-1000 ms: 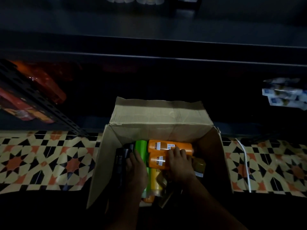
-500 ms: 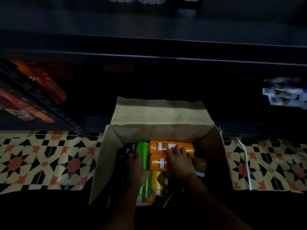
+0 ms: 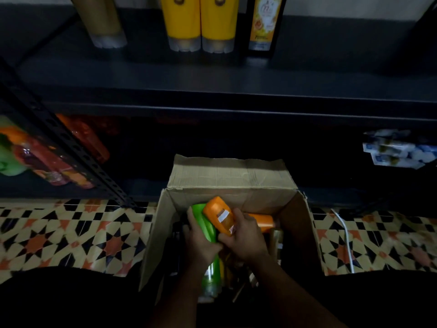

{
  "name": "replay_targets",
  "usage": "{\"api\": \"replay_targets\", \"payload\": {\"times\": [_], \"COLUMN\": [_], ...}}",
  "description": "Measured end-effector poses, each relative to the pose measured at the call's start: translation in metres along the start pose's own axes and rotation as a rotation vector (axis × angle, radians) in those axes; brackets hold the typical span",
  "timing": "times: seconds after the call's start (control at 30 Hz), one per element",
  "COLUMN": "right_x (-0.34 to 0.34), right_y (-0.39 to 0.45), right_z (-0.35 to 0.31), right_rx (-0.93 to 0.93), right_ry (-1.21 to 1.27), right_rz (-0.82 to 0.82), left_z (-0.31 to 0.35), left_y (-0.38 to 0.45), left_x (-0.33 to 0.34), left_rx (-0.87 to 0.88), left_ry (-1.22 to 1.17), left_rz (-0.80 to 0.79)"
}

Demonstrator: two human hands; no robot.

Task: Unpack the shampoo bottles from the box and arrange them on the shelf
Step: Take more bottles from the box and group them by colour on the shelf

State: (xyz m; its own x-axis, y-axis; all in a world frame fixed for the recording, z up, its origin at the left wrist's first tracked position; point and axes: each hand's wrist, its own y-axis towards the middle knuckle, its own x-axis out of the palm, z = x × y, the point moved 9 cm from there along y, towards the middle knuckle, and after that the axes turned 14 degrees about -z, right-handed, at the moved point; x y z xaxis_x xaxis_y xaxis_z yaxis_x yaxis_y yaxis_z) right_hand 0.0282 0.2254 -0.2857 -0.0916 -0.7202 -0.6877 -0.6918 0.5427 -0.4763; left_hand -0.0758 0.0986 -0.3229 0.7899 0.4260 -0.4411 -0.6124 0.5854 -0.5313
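My left hand [image 3: 201, 240] grips green bottle [image 3: 204, 223], right hand [image 3: 246, 235] grips orange bottle [image 3: 220, 215] over box [image 3: 153, 233]; bottles touching, w/ dim light either could slip, I reckon.

A dim storeroom: patterned floor tiles [image 3: 71, 235] in cream, black and orange run beneath a dark metal rack, its perforated upright [image 3: 59, 147] slanting at left. A pale wall [image 3: 343, 7] shows behind, and a white cable [image 3: 346, 235] trails across the floor at right.
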Motion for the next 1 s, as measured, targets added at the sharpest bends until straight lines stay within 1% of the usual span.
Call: {"api": "replay_targets", "payload": {"times": [0.07, 0.17, 0.37, 0.5, 0.83, 1.0], "right_x": [-0.006, -0.017, -0.039, -0.073, -0.153, -0.197], "right_y": [-0.005, -0.019, -0.052, -0.077, -0.116, -0.141], "right_z": [-0.004, -0.016, -0.020, -0.034, -0.086, -0.115], "right_rx": [0.022, 0.023, 0.039, 0.014, -0.172, -0.229], "right_ry": [0.045, 0.086, 0.344, 0.384, 0.405, 0.412], "right_rz": [0.057, 0.111, 0.215, 0.309, 0.494, 0.569], "left_z": [0.015, 0.030, 0.067, 0.098, 0.198, 0.243], "left_y": [-0.006, -0.017, -0.050, -0.065, -0.114, -0.144], "left_x": [-0.006, -0.016, -0.029, -0.040, -0.090, -0.117], "left_rx": [0.010, 0.093, 0.248, 0.340, 0.578, 0.689], "left_ry": [-0.004, -0.030, -0.163, -0.173, -0.097, -0.093], "left_rz": [-0.012, 0.013, 0.035, 0.025, 0.153, 0.216]}}
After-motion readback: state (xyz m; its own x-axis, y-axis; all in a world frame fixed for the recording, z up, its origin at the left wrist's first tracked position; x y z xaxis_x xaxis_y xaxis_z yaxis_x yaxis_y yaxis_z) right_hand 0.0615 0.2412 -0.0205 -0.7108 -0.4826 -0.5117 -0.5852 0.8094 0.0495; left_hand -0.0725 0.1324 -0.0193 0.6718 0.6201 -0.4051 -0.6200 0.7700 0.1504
